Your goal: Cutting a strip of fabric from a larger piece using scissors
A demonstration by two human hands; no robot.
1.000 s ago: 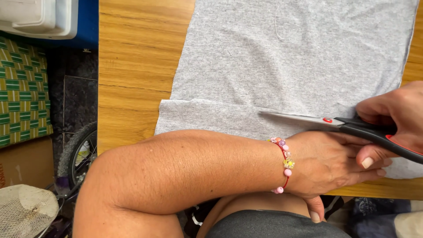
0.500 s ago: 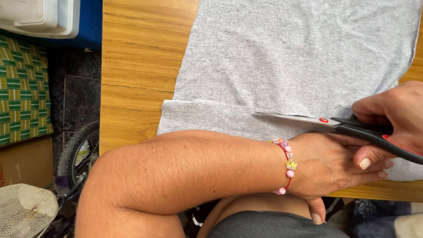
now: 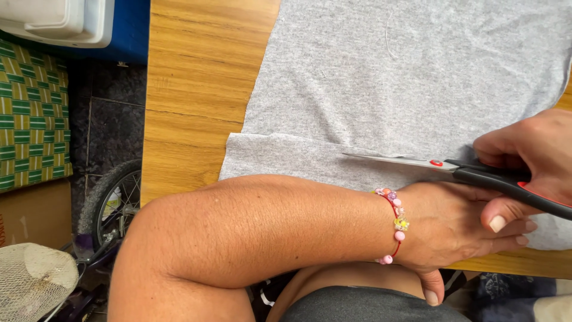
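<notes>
Hands at work over a sheet of grey knit fabric point(image 3: 417, 83) spread on a wooden table point(image 3: 196, 89): the left hand point(image 3: 459, 226), a beaded bracelet point(image 3: 393, 223) at its wrist, lies palm down along the table's near edge, fingers flat and loosely extended, pinning the lower strip of cloth rather than gripping anything. Further right, the right hand point(image 3: 530, 158) is closed around the black handles of a pair of scissors point(image 3: 453, 170), whose silver blades point left along a line between the main panel and the narrow band below it.

By the look of it, the cut is partway along, with the blade tips resting near the middle of the strip and uncut cloth running on to the fabric's left edge. Carrying the cut further would call for steady pressure from the flat hand and blades kept true to the line so the band stays even.

Off the table's left side, a green patterned mat point(image 3: 30, 113), part of a bicycle wheel point(image 3: 110, 197) and a white container point(image 3: 56, 21) can be seen. The scissor handles and most of the right hand run out of frame, so the finger placement cannot be made out, and the left forearm hides the cloth's near edge.
</notes>
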